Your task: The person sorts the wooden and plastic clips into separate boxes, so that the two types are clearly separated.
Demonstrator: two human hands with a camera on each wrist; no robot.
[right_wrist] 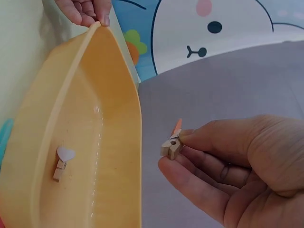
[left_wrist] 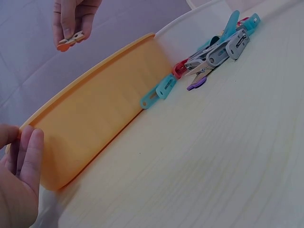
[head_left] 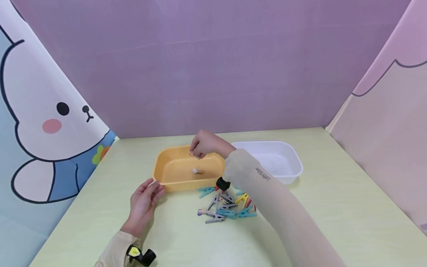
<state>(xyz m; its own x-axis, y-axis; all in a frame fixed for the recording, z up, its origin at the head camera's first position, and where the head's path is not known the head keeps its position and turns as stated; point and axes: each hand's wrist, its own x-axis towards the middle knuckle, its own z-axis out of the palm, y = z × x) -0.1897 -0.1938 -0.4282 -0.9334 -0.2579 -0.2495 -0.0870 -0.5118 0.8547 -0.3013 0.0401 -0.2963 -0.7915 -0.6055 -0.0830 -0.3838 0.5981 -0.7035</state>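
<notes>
The person's right hand pinches a small wooden clip with an orange heart top between thumb and fingertips, holding it in the air over the far side of the yellow tray. Below those fingertips, on the tray floor, lies a second small wooden clip with a pale heart. The left hand has its fingers nearly straight, with the tips resting against the near left corner of the tray rim, holding nothing. Toward the person from the right fingertips, outside the tray's near wall, a heap of coloured clothes pegs lies on the pale green table; one teal peg touches the tray wall. A white tray stands just to the right of the right hand, beside the yellow one. Judged from this position, the release is best made low and over the centre of the floor (a drop near the rim risks a bounce over the wall), with the left fingertips pressed against the corner so the light tray cannot slide.
</notes>
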